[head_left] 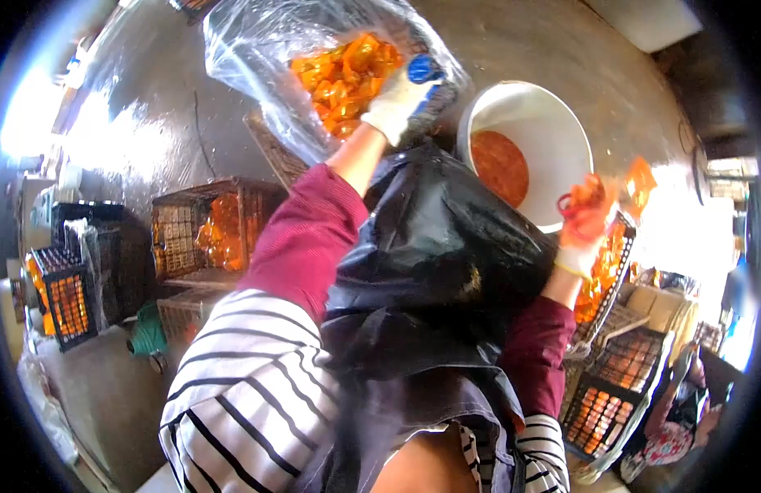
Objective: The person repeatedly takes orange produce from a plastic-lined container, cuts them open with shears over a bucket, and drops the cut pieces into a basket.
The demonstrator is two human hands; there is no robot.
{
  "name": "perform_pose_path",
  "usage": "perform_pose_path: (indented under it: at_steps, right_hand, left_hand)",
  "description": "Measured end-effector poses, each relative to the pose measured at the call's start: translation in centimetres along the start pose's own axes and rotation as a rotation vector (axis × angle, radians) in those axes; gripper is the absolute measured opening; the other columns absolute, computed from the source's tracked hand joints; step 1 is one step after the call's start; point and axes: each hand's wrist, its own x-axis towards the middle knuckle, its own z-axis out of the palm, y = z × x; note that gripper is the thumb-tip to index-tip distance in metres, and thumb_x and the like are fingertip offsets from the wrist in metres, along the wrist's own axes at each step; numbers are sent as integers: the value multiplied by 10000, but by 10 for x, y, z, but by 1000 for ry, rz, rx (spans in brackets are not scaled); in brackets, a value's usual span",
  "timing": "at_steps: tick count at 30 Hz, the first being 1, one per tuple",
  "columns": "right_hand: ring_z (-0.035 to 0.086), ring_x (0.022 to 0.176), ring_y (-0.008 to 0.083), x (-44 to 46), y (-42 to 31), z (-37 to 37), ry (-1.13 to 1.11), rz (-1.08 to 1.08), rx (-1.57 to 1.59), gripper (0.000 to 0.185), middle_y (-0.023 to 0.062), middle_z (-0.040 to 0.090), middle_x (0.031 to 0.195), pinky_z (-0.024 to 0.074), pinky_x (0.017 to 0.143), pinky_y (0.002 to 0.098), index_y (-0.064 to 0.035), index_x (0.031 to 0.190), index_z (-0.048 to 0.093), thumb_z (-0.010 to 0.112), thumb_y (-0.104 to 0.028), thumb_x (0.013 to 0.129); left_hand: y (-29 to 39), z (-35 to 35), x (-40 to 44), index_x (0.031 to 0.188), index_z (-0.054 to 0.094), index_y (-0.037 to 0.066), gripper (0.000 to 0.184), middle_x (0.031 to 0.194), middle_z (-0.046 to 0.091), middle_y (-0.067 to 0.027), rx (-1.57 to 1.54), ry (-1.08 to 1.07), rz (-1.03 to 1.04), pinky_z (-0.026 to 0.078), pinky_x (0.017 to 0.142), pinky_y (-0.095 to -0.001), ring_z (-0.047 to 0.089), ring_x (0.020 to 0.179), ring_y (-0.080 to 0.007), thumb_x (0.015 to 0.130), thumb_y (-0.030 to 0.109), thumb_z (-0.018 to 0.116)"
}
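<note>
Bag of clear plastic, spread open at the upper centre-left of the frame, with a heap of glossy orange pieces inside.

Left hand, in a white glove with blue at the fingers, reaches to the right edge of this heap. Heap lies just beside it, on its left in the frame; fingers are turned away and blurred, so cannot tell whether they grip a piece.

Right hand at the right of centre, in a red-orange glove with white cuff and yellow band. Fingers look bent, but blur hides their grasp: cannot tell if closed on anything. Single orange piece shows just beyond them, to the right; contact unclear. Bagged heap is well apart from this hand, across the frame.

Between the hands: white bucket, mouth facing the camera, red-orange contents visible at the bottom. Bucket rim passes near the right hand. Black apron fills the centre below.

More orange pieces in a crate just under the right hand. Brown crate at left of centre, orange pieces inside too. Further dark crates at lower left and lower right. Another person at the lower right edge.
</note>
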Motion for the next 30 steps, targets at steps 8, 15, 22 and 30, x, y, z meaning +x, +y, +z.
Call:
perform_pose_path:
  at_steps: [8,15,22,30]
  right_hand:
    - [319,1336,317,20,8,-31,-430,103,632,777,173,374,1425,157,1138,493,47,1404,269,596,-396,857]
    - [472,1167,285,46,7,-12,-611,166,404,626,137,500,1332,301,1032,421,35,1344,394,489,-413,916]
    - [495,1208,263,38,8,-4,-466,205,395,534,132,537,1292,308,1084,415,31,1297,458,483,-365,939]
    - [536,1141,255,21,19,-2,-430,161,279,494,138,548,1259,393,1020,408,-4,1218,519,510,-402,925]
  left_hand:
    - [-89,-68,37,1348,423,101,746,1249,550,-171,822,-46,-94,429,942,-411,534,1141,-321,773,531,623]
    - [-127,-38,80,1243,527,94,570,1205,574,-188,939,-341,-284,445,927,-403,557,1110,-326,798,439,613]
    - [-132,-55,8,1199,560,103,496,1123,617,-190,283,-418,-140,454,884,-371,596,1034,-327,810,405,620]
    - [-121,-75,-15,1198,569,70,333,1140,622,-157,241,244,365,475,868,-351,608,1038,-251,911,236,532]
